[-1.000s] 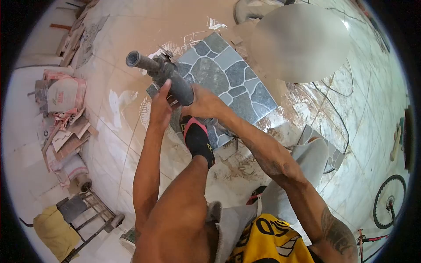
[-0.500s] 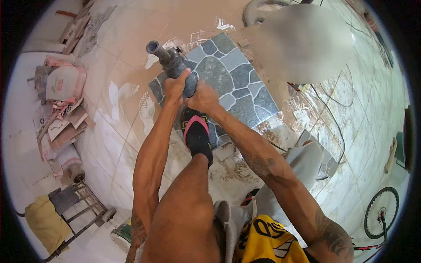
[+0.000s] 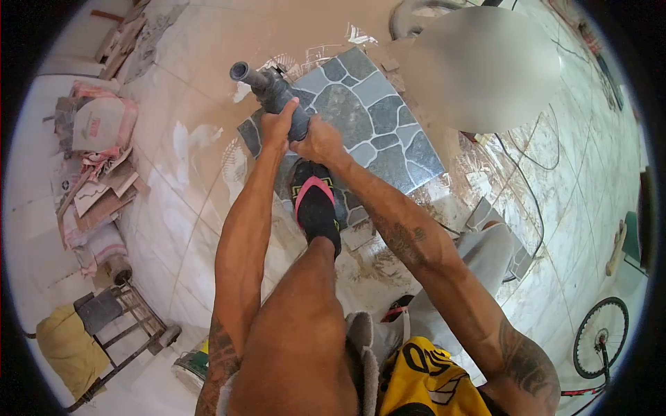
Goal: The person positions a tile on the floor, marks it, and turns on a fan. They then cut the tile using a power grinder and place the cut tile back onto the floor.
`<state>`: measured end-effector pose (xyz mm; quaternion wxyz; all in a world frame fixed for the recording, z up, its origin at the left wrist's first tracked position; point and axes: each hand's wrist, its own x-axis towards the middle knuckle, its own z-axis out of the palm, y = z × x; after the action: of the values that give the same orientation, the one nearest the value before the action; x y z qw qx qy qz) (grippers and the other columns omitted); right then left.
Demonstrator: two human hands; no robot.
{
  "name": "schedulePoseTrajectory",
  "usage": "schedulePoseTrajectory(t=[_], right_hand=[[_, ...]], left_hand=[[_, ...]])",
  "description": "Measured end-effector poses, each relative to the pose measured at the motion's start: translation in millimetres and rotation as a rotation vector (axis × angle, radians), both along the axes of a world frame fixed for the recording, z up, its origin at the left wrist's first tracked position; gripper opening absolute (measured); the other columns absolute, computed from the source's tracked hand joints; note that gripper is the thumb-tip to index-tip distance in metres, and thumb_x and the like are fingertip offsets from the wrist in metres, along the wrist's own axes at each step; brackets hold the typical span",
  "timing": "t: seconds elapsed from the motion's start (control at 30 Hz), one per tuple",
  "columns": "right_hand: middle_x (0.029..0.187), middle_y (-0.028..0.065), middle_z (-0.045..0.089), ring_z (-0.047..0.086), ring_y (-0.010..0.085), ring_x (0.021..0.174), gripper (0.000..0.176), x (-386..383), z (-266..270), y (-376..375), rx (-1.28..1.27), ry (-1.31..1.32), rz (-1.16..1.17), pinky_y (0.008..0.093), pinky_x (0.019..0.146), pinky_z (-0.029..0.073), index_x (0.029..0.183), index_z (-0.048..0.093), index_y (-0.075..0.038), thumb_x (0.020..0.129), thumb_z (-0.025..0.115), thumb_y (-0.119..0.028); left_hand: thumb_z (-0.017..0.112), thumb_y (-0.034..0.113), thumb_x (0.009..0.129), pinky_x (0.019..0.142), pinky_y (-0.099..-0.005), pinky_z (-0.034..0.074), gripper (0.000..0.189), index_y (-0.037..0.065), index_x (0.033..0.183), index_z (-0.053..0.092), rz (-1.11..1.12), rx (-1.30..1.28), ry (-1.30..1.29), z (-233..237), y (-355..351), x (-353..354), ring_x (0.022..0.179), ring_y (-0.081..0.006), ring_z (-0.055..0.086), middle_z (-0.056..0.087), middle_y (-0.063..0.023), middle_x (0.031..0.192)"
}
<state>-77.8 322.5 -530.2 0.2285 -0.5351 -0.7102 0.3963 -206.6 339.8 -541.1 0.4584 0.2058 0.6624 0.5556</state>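
Observation:
A dark grey power tool (image 3: 277,93) with a round pipe-like end at the upper left lies over the left part of a stone-patterned tile (image 3: 340,111). My left hand (image 3: 279,126) is wrapped round its body from the left, thumb on top. On the right side of its lower end, my right hand (image 3: 319,141) is closed round it. The tool's working edge is hidden beneath it. My foot, in a black sock and a flip-flop with a pink strap (image 3: 316,191), rests on the tile's near left part, just below my hands.
Torn bags (image 3: 104,125) and broken tile pieces (image 3: 104,197) lie at the left. A metal-framed cart (image 3: 132,312) stands lower left. A cable (image 3: 528,187) curves across the right floor, near a cut tile piece (image 3: 520,260). A bicycle wheel (image 3: 602,338) is lower right.
Both hands and the tool have shifted slightly up in the view, the tool's lower end a little to the right. My foot appears slightly further right.

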Motion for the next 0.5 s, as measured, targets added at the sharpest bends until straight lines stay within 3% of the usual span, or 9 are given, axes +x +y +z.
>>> schedulePoseTrajectory(t=[0.17, 0.5], right_hand=[[0.088, 0.0273, 0.067, 0.067, 0.0442, 0.084, 0.064, -1.1, -4.6, 2.3, -0.041, -0.055, 0.034, 0.0488, 0.074, 0.054, 0.099, 0.052, 0.007, 0.063, 0.082, -0.038], [0.094, 0.0277, 0.067, 0.067, 0.0427, 0.091, 0.066, -2.7, -1.9, 11.6, -0.136, -0.113, 0.076, 0.0484, 0.08, 0.053, 0.104, 0.052, 0.007, 0.065, 0.08, -0.038]], left_hand=[[0.08, 0.024, 0.081, 0.066, -0.0313, 0.054, 0.036, -0.006, 0.097, 0.067, -0.026, -0.062, 0.034, 9.6, -4.5, 0.1, 0.072, -0.0171, 0.066, 0.068, -0.0082, 0.088], [0.079, 0.029, 0.08, 0.066, -0.0313, 0.051, 0.035, -0.003, 0.091, 0.069, -0.069, 0.002, 0.064, -8.0, 4.0, -7.9, 0.072, -0.0162, 0.064, 0.068, -0.007, 0.087]])
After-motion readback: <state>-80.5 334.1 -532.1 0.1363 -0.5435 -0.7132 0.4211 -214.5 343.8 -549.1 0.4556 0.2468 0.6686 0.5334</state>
